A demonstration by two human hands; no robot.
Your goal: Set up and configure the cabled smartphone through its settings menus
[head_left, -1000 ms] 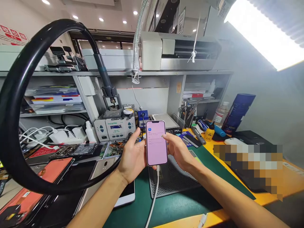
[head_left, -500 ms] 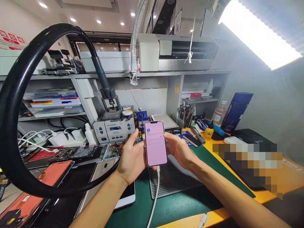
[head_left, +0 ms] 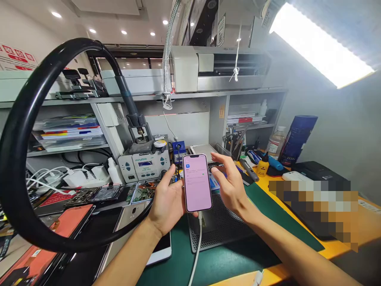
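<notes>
A smartphone [head_left: 198, 188] with a lit pink screen is held upright in my left hand [head_left: 168, 200]. Its screen shows a blue icon at the top left and a green switch. My left palm supports the phone from the left and below, with a fingertip showing under the bottom edge. A white charging cable [head_left: 198, 242] runs from the phone's bottom toward me. Just right of the phone, my right hand [head_left: 230, 184] is raised with its fingers apart and nothing in it. Beneath lies a dark perforated mat [head_left: 220, 230] on the green work mat [head_left: 238, 264].
A thick black flexible tube [head_left: 14, 119] loops across the left. Behind stands a grey soldering station [head_left: 145, 165]. Phone parts and a white-edged phone [head_left: 162, 248] lie left. A yellow bottle [head_left: 262, 167], clear bottle [head_left: 275, 141] and dark laptop-like slab [head_left: 315, 218] are right.
My right hand has moved off the phone's right edge, its fingers lifting and spreading. My left hand still holds the phone. The whole view has shifted slightly.
</notes>
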